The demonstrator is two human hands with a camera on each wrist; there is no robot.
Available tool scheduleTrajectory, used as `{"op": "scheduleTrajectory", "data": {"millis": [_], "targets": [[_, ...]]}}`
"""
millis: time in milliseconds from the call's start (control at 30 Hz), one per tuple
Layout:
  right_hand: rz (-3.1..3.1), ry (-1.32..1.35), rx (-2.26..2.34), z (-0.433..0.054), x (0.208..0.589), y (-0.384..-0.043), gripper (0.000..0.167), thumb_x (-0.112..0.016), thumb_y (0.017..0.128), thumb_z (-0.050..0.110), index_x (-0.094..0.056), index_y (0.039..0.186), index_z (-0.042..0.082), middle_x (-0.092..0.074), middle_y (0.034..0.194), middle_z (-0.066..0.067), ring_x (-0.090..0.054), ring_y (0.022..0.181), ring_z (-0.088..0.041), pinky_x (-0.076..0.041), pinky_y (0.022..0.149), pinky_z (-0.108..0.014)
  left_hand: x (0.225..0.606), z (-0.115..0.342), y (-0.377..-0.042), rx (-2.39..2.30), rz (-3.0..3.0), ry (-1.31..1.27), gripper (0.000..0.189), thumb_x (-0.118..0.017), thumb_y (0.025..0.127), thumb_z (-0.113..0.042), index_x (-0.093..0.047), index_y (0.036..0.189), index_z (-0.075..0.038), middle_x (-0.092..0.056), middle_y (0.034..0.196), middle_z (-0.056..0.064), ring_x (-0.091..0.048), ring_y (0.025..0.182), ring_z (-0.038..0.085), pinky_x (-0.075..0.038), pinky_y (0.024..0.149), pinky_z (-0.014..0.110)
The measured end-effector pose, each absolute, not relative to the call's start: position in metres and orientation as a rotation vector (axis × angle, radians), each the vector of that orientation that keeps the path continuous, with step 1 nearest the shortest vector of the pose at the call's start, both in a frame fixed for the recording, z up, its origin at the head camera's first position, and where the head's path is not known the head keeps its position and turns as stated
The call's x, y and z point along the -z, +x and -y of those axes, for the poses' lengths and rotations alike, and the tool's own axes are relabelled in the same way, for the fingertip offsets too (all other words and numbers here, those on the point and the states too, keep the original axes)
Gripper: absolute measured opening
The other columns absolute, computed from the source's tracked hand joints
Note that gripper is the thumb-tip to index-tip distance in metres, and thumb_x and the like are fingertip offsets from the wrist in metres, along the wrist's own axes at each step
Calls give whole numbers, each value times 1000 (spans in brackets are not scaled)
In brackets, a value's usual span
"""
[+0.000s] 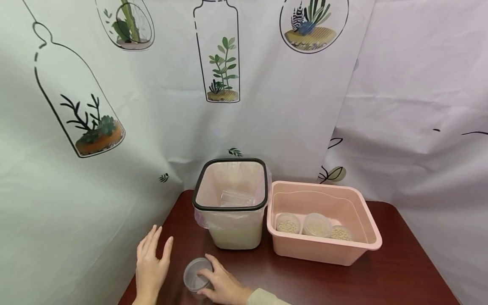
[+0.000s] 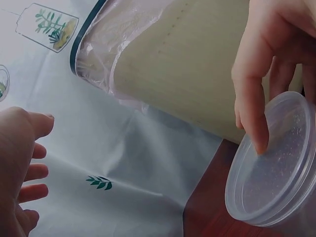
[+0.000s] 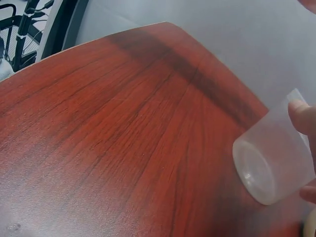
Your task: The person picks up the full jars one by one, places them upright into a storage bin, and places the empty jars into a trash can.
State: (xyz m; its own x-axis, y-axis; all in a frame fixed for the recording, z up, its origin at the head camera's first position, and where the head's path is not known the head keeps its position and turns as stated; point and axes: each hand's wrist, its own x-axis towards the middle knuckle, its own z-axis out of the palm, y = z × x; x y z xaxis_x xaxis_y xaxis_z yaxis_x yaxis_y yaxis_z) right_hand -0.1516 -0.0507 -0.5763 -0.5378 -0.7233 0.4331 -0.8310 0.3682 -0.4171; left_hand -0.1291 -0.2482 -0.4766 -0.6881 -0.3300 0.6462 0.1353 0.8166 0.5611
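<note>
Nearest the camera, the right hand (image 1: 223, 286) curls around a lidded clear plastic cup (image 1: 196, 274), tipped on its side low over the dark wooden surface (image 1: 305, 279); it looks empty. The left hand (image 1: 150, 264) hovers just beside it with fingers spread, holding nothing. Behind stands a bag-lined bin (image 1: 230, 203) with what seems one clear container at its bottom. To the right, a pink tub (image 1: 324, 220) holds three lidded cups of pale beads (image 1: 314, 224). Judging by this, one cup is emptied and three remain.
</note>
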Motion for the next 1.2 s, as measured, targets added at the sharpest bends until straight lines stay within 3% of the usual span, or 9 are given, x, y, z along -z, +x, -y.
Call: {"op": "scheduleTrajectory", "data": {"millis": [300, 767, 1200], "targets": [[2245, 1359, -841, 48, 580, -157, 40, -71, 81, 37, -60, 112, 14, -44, 131, -18, -51, 116, -23, -42, 90, -20, 479, 244, -135, 774, 2218, 119, 46, -71, 82, -17, -57, 123, -1, -50, 132, 18, -39, 121, 37, -36, 89, 61], [2132, 1255, -975, 31, 549, -160, 42, -76, 76, 37, -62, 110, 16, -39, 137, -9, -46, 121, -20, -42, 93, -26, 483, 242, -141, 774, 2188, 89, 46, -71, 81, -14, -58, 123, -1, -50, 133, 18, -40, 121, 37, -37, 87, 62], [1898, 1225, -1032, 7, 494, -168, 48, -83, 69, 24, -61, 110, 10, -43, 129, -21, -52, 111, -23, -43, 92, -25, 475, 239, -150, 739, 2124, -31, 48, -72, 79, -12, -58, 123, 0, -51, 132, 17, -41, 119, 38, -36, 92, 56]]}}
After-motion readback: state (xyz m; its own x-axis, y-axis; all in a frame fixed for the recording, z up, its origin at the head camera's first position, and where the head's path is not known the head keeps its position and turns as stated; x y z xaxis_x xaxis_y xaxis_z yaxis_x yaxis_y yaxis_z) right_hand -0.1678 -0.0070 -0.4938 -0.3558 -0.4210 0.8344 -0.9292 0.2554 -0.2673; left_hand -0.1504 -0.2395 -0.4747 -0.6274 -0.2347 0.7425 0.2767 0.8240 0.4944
